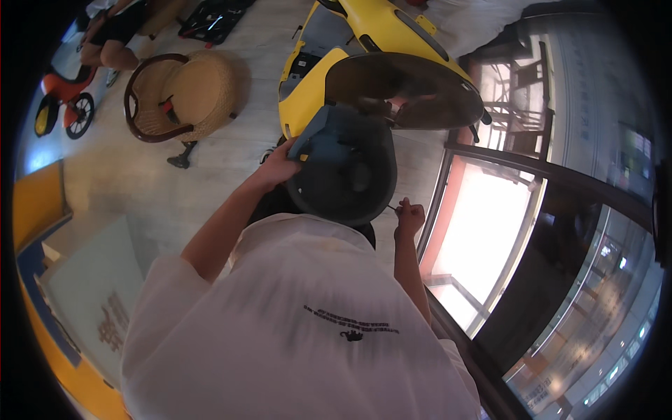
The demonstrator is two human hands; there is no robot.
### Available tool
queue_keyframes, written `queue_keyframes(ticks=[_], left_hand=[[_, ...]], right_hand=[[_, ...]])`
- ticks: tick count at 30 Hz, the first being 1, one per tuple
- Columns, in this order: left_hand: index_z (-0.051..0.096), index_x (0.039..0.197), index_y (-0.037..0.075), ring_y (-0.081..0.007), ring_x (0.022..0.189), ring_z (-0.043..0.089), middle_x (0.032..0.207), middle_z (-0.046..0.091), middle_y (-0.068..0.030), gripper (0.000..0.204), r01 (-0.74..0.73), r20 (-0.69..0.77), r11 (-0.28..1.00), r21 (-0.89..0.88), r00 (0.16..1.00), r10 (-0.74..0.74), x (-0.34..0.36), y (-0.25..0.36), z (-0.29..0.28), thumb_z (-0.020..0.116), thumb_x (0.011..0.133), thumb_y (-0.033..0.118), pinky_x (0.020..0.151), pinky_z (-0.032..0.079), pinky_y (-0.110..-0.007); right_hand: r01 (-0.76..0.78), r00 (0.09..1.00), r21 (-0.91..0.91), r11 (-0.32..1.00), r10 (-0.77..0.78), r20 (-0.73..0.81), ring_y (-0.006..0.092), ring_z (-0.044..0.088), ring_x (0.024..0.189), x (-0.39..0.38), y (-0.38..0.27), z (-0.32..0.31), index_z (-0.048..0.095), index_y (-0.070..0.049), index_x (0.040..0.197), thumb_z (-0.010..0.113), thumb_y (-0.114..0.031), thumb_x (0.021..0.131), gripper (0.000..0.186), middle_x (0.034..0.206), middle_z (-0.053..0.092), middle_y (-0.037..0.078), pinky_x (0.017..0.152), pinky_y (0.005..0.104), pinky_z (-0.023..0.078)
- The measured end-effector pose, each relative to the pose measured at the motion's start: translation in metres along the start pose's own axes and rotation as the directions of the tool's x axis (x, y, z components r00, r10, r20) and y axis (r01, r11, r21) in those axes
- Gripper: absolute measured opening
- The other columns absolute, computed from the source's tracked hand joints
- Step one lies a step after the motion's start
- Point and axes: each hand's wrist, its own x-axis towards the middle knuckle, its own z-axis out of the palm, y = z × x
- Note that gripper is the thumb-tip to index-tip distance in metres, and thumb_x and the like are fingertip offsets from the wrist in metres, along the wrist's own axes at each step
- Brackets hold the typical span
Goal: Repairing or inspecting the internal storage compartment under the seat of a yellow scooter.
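Note:
In front of my chest is a dark grey, rounded plastic tub with a bluish, angular upper end. My left hand grips its upper left edge. To the right of the tub, my right hand is closed, pinching a thin dark rod whose tip reaches the tub's rim. The exact kind of rod is too small to tell. Just beyond the tub stands a yellow scooter, with a large dark, glossy oval panel on its near side. The tub hides part of the scooter.
A round wicker chair with a dark wooden rim stands at the left. Beyond it are a small orange bike, a seated person's legs and a black open case. Dark-framed glass runs close along my right.

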Motion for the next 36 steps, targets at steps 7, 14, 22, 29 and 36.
queue_keyframes(ticks=[7, 14, 22, 29, 36], left_hand=[[0.037, 0.123, 0.011, -0.0197, 0.098, 0.048, 0.103, 0.051, -0.0100, 0.062, -0.001, 0.089, 0.999, -0.042, 0.996, 0.005, -0.014, -0.034, -0.016, 0.048, 0.063, -0.003, 0.081, 0.039, -0.028], [0.037, 0.123, 0.009, -0.0206, 0.102, 0.046, 0.107, 0.049, -0.0092, 0.064, -0.180, -0.028, 0.982, -0.049, 0.983, 0.179, -0.060, -0.052, -0.022, 0.047, 0.062, -0.007, 0.086, 0.036, -0.029], [0.035, 0.124, 0.010, -0.0201, 0.102, 0.046, 0.107, 0.049, -0.0077, 0.067, -0.263, -0.313, 0.942, -0.208, 0.930, 0.191, -0.165, -0.104, -0.017, 0.046, 0.061, -0.010, 0.086, 0.037, -0.029], [0.029, 0.128, 0.012, -0.0251, 0.100, 0.047, 0.112, 0.046, -0.0118, 0.073, -0.213, -0.454, 0.849, -0.484, 0.890, -0.035, -0.222, -0.164, -0.016, 0.044, 0.061, -0.012, 0.084, 0.041, -0.034], [0.033, 0.123, 0.008, -0.0253, 0.099, 0.048, 0.110, 0.047, -0.0128, 0.062, -0.271, -0.616, 0.890, -0.366, 0.788, -0.013, -0.262, -0.207, -0.047, 0.052, 0.065, -0.004, 0.083, 0.042, -0.033]], right_hand=[[-0.288, 0.952, -0.044, 0.957, 0.281, -0.118, 0.0085, 0.038, 0.038, -0.054, 0.014, -0.017, 0.040, -0.006, 0.065, 0.060, -0.025, 0.078, 0.030, 0.059, 0.053, 0.010, 0.033, 0.0207, 0.030], [-0.232, 0.965, 0.127, 0.964, 0.245, -0.092, 0.0058, 0.034, 0.038, -0.087, 0.006, -0.026, 0.043, -0.007, 0.072, 0.058, -0.026, 0.079, 0.026, 0.056, 0.047, 0.003, 0.033, 0.0194, 0.026], [0.466, 0.864, -0.348, 0.814, -0.333, 0.379, 0.0087, 0.042, 0.054, -0.104, -0.035, 0.009, 0.049, -0.003, 0.091, 0.063, -0.029, 0.075, 0.033, 0.058, 0.041, 0.000, 0.051, 0.0232, 0.038], [0.280, 0.516, -0.410, 0.868, 0.224, 0.827, 0.0185, 0.055, 0.077, -0.111, -0.006, 0.069, 0.050, 0.000, 0.107, 0.063, -0.031, 0.069, 0.051, 0.081, 0.058, 0.013, 0.071, 0.0305, 0.042], [0.484, 0.240, -0.349, 0.803, 0.262, 0.935, 0.0227, 0.056, 0.084, -0.171, -0.035, 0.134, 0.055, 0.003, 0.098, 0.055, -0.009, 0.060, 0.039, 0.088, 0.059, 0.013, 0.076, 0.0310, 0.041]])
